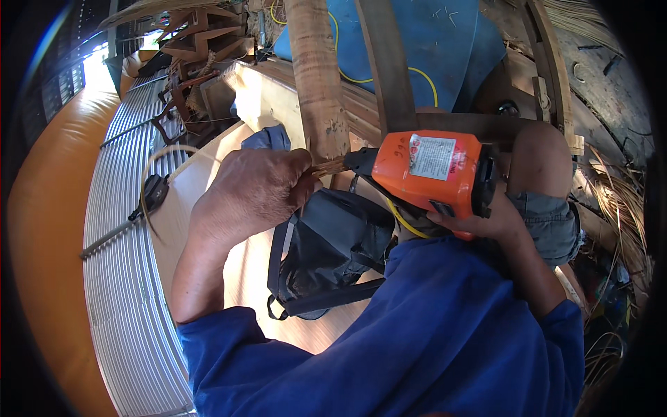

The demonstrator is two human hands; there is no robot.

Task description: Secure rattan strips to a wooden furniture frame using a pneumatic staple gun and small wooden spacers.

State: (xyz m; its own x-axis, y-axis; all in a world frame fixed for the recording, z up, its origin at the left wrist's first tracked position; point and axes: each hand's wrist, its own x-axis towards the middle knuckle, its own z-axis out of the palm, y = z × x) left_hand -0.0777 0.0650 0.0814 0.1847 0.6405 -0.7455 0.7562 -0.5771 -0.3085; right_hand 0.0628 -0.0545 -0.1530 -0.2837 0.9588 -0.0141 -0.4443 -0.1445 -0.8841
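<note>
My left hand (pixel 253 187) is closed, its thumb and fingers pinching a bundle of thin brown cane-like strips (pixel 329 169) against the lower end of a wooden post (pixel 321 104). A loose pale strip (pixel 167 150) curves out to the left of that hand. My right hand (pixel 486 219) is wrapped round the handle of an orange pneumatic nail gun or stapler (pixel 392 163), largely hidden under its body. The tool's black nose points left and meets the strips at the post. A yellow air hose (pixel 408 221) hangs below the tool.
A black bag (pixel 333 240) lies on a pale wooden board (pixel 191 201) below my hands. Ribbed metal sheeting (pixel 125 299) and an orange cushion (pixel 52 278) lie at left. Behind are a dark wooden frame (pixel 389 62), a blue sheet (pixel 438 42) and stacked wooden pieces (pixel 198 42). Dry strips (pixel 622 215) lie at right.
</note>
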